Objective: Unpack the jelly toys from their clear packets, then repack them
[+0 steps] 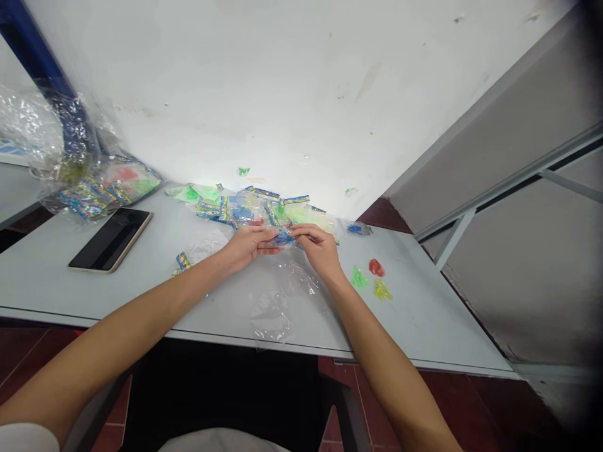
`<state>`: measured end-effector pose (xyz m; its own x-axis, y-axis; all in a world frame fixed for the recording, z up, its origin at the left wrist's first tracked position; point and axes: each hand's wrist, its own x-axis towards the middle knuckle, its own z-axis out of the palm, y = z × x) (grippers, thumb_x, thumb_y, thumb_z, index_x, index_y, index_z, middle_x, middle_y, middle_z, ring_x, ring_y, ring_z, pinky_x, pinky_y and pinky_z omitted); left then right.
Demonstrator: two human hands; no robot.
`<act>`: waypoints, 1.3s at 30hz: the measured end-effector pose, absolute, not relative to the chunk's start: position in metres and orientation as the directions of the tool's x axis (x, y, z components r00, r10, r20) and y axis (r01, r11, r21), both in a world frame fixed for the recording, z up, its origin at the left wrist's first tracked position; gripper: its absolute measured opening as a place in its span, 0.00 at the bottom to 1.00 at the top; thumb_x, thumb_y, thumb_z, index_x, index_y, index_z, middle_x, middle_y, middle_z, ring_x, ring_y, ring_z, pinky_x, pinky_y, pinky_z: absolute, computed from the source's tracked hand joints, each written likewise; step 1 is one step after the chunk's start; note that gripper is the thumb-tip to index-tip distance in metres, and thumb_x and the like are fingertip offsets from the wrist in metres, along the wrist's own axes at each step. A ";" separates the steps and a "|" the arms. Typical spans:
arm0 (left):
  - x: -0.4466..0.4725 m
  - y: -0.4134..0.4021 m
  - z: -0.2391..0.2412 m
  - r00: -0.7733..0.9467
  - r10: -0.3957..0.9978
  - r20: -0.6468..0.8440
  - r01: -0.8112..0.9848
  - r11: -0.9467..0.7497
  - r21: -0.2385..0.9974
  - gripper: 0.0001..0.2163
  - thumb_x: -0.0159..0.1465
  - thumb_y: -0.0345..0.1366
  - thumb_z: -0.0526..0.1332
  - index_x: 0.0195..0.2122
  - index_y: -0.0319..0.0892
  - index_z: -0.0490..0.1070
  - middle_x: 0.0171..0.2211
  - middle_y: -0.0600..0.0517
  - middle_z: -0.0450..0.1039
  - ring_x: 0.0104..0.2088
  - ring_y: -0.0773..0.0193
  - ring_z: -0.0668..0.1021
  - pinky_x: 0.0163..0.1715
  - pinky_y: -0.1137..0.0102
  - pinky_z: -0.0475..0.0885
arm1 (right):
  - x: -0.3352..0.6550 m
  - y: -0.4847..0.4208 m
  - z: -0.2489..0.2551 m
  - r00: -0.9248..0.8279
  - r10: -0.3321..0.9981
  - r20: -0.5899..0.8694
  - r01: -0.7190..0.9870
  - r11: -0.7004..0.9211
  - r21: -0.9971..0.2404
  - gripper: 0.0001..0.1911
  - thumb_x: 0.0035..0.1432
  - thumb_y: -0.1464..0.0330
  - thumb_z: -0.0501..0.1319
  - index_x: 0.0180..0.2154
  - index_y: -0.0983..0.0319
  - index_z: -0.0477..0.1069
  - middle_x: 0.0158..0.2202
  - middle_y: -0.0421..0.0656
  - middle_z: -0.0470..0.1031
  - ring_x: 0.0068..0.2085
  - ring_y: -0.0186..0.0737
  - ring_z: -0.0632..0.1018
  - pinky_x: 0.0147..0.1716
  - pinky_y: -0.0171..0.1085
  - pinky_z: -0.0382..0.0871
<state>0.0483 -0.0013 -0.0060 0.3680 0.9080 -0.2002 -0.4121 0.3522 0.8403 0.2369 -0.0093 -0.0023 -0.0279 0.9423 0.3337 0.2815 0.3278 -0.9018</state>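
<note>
Between my two hands is a small clear plastic packet (284,237) with something blue inside. My left hand (249,245) pinches its left side, thumb on top. The fingers of my right hand (320,248) are closed on its right end. Just beyond my hands lies a row of clear packets (245,210) with colourful printed strips and blue, green and yellowish contents. Crumpled clear wrappers (276,314) rest on the table in front of my hands. To the right are loose soft-looking pieces: one green (359,278), one red (376,267) and one yellow (382,290).
A phone (110,240) lies on the white table (155,301) at the left. Behind it, a large clear bag (108,185) holds more packets. A blue packet (358,228) sits near the white wall (264,81). Green bits (244,171) stick to that wall. A metal frame (509,182) stands at the right.
</note>
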 end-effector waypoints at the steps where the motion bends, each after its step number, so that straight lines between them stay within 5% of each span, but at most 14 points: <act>1: 0.048 -0.001 -0.007 0.366 0.909 -0.198 -0.407 0.348 0.845 0.08 0.57 0.32 0.70 0.31 0.33 0.76 0.33 0.46 0.78 0.33 0.58 0.83 0.44 0.60 0.76 | 0.237 -0.009 -0.002 -0.027 0.943 0.331 0.282 0.325 -0.903 0.10 0.51 0.69 0.58 0.28 0.57 0.79 0.42 0.44 0.78 0.48 0.44 0.76 0.42 0.42 0.70; 7: 0.048 0.000 -0.011 0.349 0.919 -0.182 -0.381 0.316 0.869 0.10 0.55 0.35 0.72 0.30 0.34 0.76 0.31 0.46 0.78 0.33 0.59 0.82 0.44 0.60 0.75 | 0.235 -0.010 0.002 0.077 0.979 0.190 0.122 0.180 -0.976 0.11 0.53 0.64 0.59 0.37 0.57 0.77 0.40 0.42 0.79 0.42 0.42 0.78 0.38 0.40 0.73; 12: 0.049 -0.003 -0.010 0.330 0.925 -0.190 -0.358 0.309 0.881 0.12 0.52 0.38 0.74 0.32 0.36 0.76 0.33 0.47 0.78 0.31 0.61 0.81 0.42 0.60 0.76 | 0.227 -0.012 -0.001 -0.029 1.000 0.005 0.060 0.007 -0.998 0.18 0.50 0.53 0.67 0.37 0.59 0.76 0.36 0.42 0.78 0.37 0.39 0.76 0.34 0.38 0.73; 17: 0.049 -0.003 -0.009 0.365 0.912 -0.185 -0.331 0.313 0.890 0.14 0.51 0.40 0.74 0.31 0.35 0.77 0.34 0.46 0.78 0.34 0.59 0.82 0.43 0.61 0.75 | 0.227 -0.010 -0.004 -0.025 0.999 0.028 0.093 0.031 -0.995 0.17 0.46 0.55 0.70 0.30 0.61 0.77 0.27 0.39 0.74 0.29 0.34 0.72 0.32 0.36 0.69; 39: 0.048 -0.001 -0.015 0.426 0.869 -0.252 -0.264 0.386 0.884 0.13 0.52 0.40 0.73 0.33 0.35 0.78 0.35 0.42 0.80 0.34 0.58 0.82 0.42 0.63 0.76 | 0.237 -0.006 0.002 0.061 0.998 0.027 0.044 0.024 -0.999 0.17 0.42 0.55 0.72 0.29 0.60 0.78 0.29 0.41 0.77 0.29 0.34 0.73 0.32 0.37 0.70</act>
